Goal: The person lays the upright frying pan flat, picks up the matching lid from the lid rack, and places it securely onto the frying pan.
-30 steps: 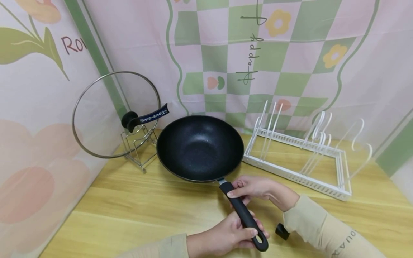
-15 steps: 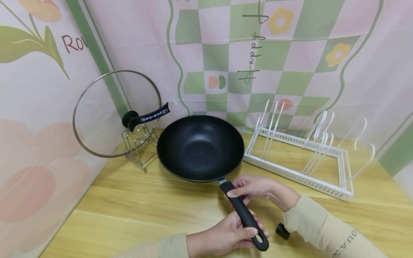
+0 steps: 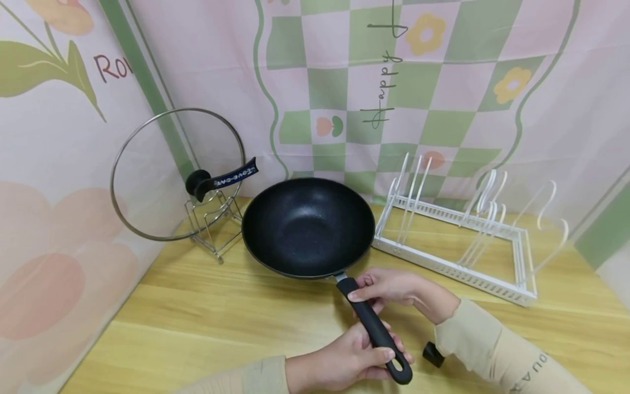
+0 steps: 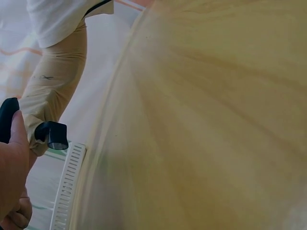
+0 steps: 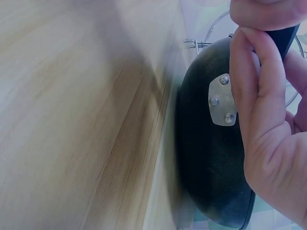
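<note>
A black wok with a long black handle faces bowl-up in the middle of the head view, its handle toward me. My left hand grips the handle near its looped end, thumb on top. Farther up, close to the metal joint, my right hand pinches the same handle between thumb and fingers. In the right wrist view, the wok's dark underside shows, with a riveted metal plate beside my right hand. The left wrist view catches only part of my left hand and the handle tip.
Left of the wok, a glass lid with a black knob leans upright in a small wire stand. A white rack with upright dividers stands at the right. Behind the wooden table hangs a patterned cloth.
The wok and both hands have shifted very slightly to the right. Both grips on the handle look the same as before.
</note>
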The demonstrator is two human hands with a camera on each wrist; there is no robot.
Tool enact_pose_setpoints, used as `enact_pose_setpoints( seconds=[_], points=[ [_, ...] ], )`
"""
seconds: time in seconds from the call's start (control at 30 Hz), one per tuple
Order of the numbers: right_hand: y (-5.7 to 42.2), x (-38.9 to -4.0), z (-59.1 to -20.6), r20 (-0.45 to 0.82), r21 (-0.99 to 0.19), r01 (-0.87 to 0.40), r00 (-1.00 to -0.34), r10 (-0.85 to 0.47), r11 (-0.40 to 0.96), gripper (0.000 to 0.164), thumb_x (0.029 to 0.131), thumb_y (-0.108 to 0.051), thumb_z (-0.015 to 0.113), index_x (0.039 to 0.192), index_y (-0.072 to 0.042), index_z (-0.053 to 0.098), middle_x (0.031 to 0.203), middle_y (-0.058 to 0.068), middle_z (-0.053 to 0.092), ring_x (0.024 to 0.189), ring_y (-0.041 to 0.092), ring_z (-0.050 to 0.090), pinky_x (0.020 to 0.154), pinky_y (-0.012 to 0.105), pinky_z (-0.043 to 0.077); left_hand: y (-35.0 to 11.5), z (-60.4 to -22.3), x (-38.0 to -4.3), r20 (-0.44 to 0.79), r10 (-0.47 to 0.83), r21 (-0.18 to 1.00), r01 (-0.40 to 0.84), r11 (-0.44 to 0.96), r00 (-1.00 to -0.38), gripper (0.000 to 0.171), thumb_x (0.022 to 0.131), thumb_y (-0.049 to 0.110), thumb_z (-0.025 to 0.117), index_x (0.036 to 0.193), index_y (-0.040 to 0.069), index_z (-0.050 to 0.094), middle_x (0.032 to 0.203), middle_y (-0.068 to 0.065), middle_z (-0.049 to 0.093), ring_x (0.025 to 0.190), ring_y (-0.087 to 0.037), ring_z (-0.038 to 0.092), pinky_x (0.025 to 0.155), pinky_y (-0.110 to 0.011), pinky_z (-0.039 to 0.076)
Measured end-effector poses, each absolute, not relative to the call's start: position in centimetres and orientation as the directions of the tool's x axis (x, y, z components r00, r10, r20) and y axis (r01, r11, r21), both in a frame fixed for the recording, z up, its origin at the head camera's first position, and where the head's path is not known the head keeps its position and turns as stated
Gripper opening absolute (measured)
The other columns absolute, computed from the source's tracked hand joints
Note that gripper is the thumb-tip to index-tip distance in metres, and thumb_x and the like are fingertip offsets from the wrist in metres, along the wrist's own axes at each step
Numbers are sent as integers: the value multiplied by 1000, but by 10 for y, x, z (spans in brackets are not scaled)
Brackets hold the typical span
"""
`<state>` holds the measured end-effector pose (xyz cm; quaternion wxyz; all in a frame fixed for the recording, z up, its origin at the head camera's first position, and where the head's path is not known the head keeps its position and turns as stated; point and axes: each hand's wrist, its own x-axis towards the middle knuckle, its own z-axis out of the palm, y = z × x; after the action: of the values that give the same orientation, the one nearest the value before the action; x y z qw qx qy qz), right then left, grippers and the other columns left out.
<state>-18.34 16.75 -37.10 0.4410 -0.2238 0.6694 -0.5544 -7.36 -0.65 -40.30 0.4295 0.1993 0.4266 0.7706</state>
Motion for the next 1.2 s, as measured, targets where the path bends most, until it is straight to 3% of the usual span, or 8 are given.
enact_pose_setpoints(
  seconds=[0.87,1.2],
  points=[
    [161,-187,-374,-377,-925,238,-475,-795,297,15,100,-13,64,90,-3,68,84,7,74,76,10,70,65,19,59,-12,-396,-72,-88,829,800,-535,-271,-552,17,107,-1,42,118,11,46,119,3,56,140,-30,46,111,-47,41],
    [165,-190,-376,-347,-932,266,-452,-822,247,14,102,-13,62,91,-6,66,84,4,73,74,8,69,65,19,58,-10,-395,-75,-73,834,795,-537,-283,-547,16,109,0,41,119,13,42,121,3,55,144,-40,38,113,-48,38]
  ],
)
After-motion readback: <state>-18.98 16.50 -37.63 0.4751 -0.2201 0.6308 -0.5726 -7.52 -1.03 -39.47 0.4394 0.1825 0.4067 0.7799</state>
